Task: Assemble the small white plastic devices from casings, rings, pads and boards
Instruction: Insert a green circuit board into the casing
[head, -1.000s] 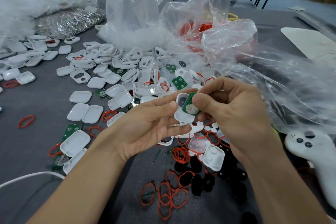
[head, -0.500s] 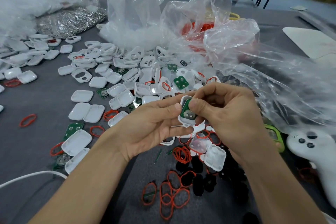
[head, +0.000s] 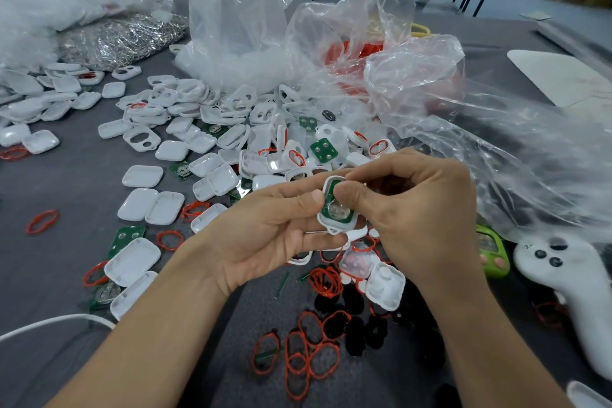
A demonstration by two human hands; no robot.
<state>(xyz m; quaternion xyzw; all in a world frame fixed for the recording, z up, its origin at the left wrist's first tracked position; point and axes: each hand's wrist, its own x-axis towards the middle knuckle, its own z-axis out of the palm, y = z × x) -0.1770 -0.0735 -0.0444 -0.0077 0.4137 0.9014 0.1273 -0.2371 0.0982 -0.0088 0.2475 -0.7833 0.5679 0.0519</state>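
Head view: left hand (head: 265, 225) fingers curled round white casing (head: 334, 228) at frame centre, right hand (head: 420, 219) thumb and forefinger pinching green board (head: 327, 206) inside its rim, loose casings (head: 212, 129) piled at 11 o'clock, red rings (head: 311, 361) at 6, plastic bag (head: 496, 149) edge crowding 3, bare table (head: 66, 182) at 9.
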